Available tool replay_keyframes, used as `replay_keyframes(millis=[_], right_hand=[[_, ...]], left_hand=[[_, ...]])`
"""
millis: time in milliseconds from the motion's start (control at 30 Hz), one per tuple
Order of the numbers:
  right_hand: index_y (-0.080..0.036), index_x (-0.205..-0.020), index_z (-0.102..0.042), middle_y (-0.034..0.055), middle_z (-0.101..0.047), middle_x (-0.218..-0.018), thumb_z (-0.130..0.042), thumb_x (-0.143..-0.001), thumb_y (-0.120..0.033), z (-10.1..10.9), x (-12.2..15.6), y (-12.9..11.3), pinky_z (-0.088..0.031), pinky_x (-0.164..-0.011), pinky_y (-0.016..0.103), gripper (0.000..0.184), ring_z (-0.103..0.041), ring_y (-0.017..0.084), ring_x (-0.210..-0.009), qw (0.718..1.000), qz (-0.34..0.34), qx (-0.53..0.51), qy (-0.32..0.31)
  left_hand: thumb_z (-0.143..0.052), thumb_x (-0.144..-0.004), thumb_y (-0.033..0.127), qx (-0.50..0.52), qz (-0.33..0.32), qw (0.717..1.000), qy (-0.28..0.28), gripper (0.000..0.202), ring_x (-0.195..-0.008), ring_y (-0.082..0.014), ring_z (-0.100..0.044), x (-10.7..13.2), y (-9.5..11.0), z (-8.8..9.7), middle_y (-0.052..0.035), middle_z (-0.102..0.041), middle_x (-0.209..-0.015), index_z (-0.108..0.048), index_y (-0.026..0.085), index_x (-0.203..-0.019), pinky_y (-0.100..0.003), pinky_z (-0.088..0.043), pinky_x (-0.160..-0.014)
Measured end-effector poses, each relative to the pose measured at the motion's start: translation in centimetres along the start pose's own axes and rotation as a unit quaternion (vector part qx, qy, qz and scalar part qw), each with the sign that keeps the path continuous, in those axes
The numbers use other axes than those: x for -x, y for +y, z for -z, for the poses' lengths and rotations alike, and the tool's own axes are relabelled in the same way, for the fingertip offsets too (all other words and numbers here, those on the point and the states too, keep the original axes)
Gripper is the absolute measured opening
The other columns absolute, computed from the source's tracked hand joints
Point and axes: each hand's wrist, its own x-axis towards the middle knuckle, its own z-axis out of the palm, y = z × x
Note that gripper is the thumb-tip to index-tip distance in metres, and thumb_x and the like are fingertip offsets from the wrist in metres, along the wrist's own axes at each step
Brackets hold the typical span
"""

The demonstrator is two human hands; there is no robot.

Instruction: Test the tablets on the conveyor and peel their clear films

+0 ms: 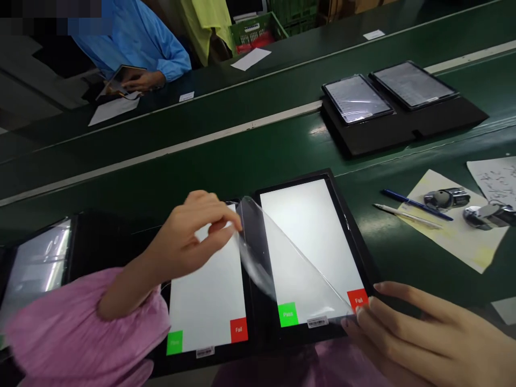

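A clear plastic film (258, 252), bent and partly raised, stretches over the left part of a tablet (310, 231) with a lit white screen, green "Pass" and red "Fail" squares. My left hand (197, 231) is closed in a pinch on the film's upper left edge, above the gap between this tablet and a second lit tablet (209, 290). At the first tablet's lower right corner, beside the "Fail" square, my right hand (407, 328) has its fingertips together on the film's lower corner. Part of the second tablet's screen is hidden behind my left hand and sleeve.
Another tablet (36, 263) lies at far left. Two tablets rest on a black foam tray (411, 129) at back right. Pens (419, 207) and metal objects (447, 199) sit on a paper sheet (463, 236). Across the bench, a co-worker in a blue sleeve (173, 54) holds a tablet.
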Motion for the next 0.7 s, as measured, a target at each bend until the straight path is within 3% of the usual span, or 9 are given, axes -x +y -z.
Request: replay_keyframes(millis=[100, 167, 267, 333, 400, 467, 500, 600, 700], right_hand=[[-0.017, -0.101, -0.074, 0.0024, -0.069, -0.082, -0.037, -0.105, -0.008, 1.1, -2.1, 1.8, -0.054, -0.08, 0.035, 0.038, -0.061, 0.016, -0.075, 0.997, 0.06, 0.052, -0.004], [-0.015, -0.096, -0.074, 0.0011, -0.063, -0.075, -0.04, -0.106, -0.006, 1.1, -4.0, 3.7, -0.048, -0.071, 0.035, 0.037, -0.054, 0.015, -0.069, 0.995, 0.072, 0.062, 0.006], [-0.021, -0.09, -0.076, 0.0039, -0.065, -0.085, -0.058, -0.103, -0.016, 0.3, -7.4, 7.9, -0.044, -0.069, 0.032, 0.024, -0.055, 0.016, -0.076, 0.998, 0.048, -0.022, 0.032], [-0.023, -0.084, -0.076, 0.005, -0.068, -0.095, -0.069, -0.095, -0.023, -0.4, -9.7, 11.1, -0.048, -0.078, 0.034, 0.013, -0.06, 0.017, -0.084, 0.987, -0.04, -0.126, 0.087], [-0.022, -0.083, -0.073, 0.0059, -0.07, -0.097, -0.072, -0.089, -0.031, -1.0, -11.6, 13.9, -0.052, -0.081, 0.037, 0.011, -0.064, 0.02, -0.087, 0.957, -0.148, -0.194, 0.156], [-0.021, -0.087, -0.067, 0.0069, -0.07, -0.093, -0.067, -0.09, -0.039, -1.4, -12.8, 16.0, -0.055, -0.077, 0.037, 0.018, -0.067, 0.021, -0.084, 0.928, -0.218, -0.221, 0.204], [-0.021, -0.09, -0.063, 0.0069, -0.07, -0.09, -0.064, -0.092, -0.042, -1.6, -13.2, 16.7, -0.056, -0.073, 0.036, 0.022, -0.067, 0.021, -0.082, 0.919, -0.235, -0.23, 0.217], [-0.024, -0.094, -0.051, 0.0044, -0.069, -0.083, -0.06, -0.094, -0.054, -2.1, -13.7, 17.5, -0.059, -0.069, 0.036, 0.032, -0.07, 0.021, -0.075, 0.898, -0.271, -0.261, 0.228], [-0.026, -0.096, -0.046, 0.0018, -0.069, -0.076, -0.058, -0.094, -0.062, -2.5, -13.5, 16.9, -0.059, -0.067, 0.037, 0.038, -0.073, 0.022, -0.072, 0.895, -0.286, -0.267, 0.215]], left_hand=[[-0.029, -0.105, 0.04, 0.009, 0.069, 0.996, -0.053, 0.052, -0.094, -0.013, -0.076, -2.3, -0.8, -2.3, 0.006, -0.076, -0.095, -0.073, 0.014, -0.116, -0.04, -0.055, -0.096], [-0.031, -0.105, 0.046, 0.014, 0.083, 0.993, -0.087, 0.054, -0.118, -0.0217, -0.073, -3.2, -1.5, -3.5, 0.0004, -0.077, -0.12, -0.062, 0.019, -0.14, -0.052, -0.047, -0.113], [-0.027, -0.107, 0.043, -0.001, 0.086, 0.989, -0.12, 0.054, -0.128, -0.0246, -0.068, -3.3, -2.2, -3.4, -0.0008, -0.074, -0.129, -0.056, 0.021, -0.147, -0.059, -0.037, -0.119], [-0.022, -0.108, 0.041, -0.039, 0.103, 0.99, -0.088, 0.057, -0.123, -0.0243, -0.07, -2.3, -1.8, -2.4, -0.0018, -0.074, -0.125, -0.057, 0.015, -0.145, -0.056, -0.043, -0.113], [-0.026, -0.109, 0.039, -0.094, 0.102, 0.99, -0.014, 0.053, -0.107, -0.0216, -0.075, -0.2, 0.0, -1.4, -0.0027, -0.076, -0.11, -0.065, 0.009, -0.129, -0.05, -0.052, -0.103], [-0.041, -0.108, 0.04, -0.142, 0.073, 0.986, 0.057, 0.04, -0.087, -0.0179, -0.075, 2.8, 2.9, -1.4, -0.0011, -0.075, -0.09, -0.071, 0.014, -0.101, -0.045, -0.058, -0.097], [-0.048, -0.107, 0.043, -0.151, 0.065, 0.984, 0.063, 0.036, -0.084, -0.0175, -0.074, 4.5, 4.6, -1.9, -0.0002, -0.073, -0.085, -0.071, 0.018, -0.095, -0.047, -0.054, -0.104], [-0.058, -0.1, 0.063, -0.127, 0.092, 0.983, 0.095, 0.047, -0.09, -0.0194, -0.072, 9.4, 9.4, -5.1, -0.0027, -0.076, -0.089, -0.074, 0.02, -0.096, -0.048, -0.033, -0.123], [-0.06, -0.099, 0.06, -0.157, 0.114, 0.973, 0.128, 0.045, -0.093, -0.0202, -0.068, 12.3, 12.3, -9.0, -0.0068, -0.08, -0.104, -0.077, 0.018, -0.104, -0.047, -0.023, -0.128]])
